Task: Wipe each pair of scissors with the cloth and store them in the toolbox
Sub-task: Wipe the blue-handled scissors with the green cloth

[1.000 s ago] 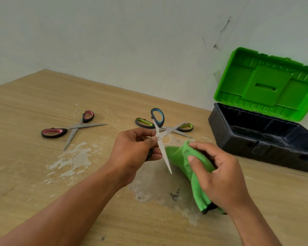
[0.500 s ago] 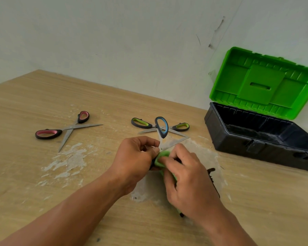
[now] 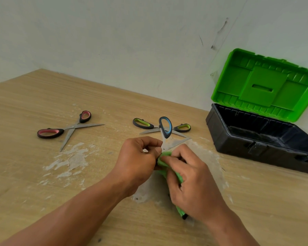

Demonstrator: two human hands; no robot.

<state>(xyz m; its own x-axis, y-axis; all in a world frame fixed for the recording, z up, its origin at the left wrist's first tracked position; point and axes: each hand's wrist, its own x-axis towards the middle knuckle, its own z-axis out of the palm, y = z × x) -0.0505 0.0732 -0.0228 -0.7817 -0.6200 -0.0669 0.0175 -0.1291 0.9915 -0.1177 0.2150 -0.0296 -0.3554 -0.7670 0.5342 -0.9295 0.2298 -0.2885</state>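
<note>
My left hand (image 3: pixel 137 157) pinches the blue-handled scissors (image 3: pixel 165 127) near the middle, with the blades apart. My right hand (image 3: pixel 190 183) curls round the green cloth (image 3: pixel 164 156) and presses it on one blade. I think this is the first pair. The green-handled scissors (image 3: pixel 143 123) and pink-handled scissors (image 3: pixel 50 133) lie on the table (image 3: pixel 43 96), not yet stored. I see no scissors in the open toolbox (image 3: pixel 238 146) on the right.

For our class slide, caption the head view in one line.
Left hand holds blue-handled scissors; right hand presses green cloth against a blade.
</note>
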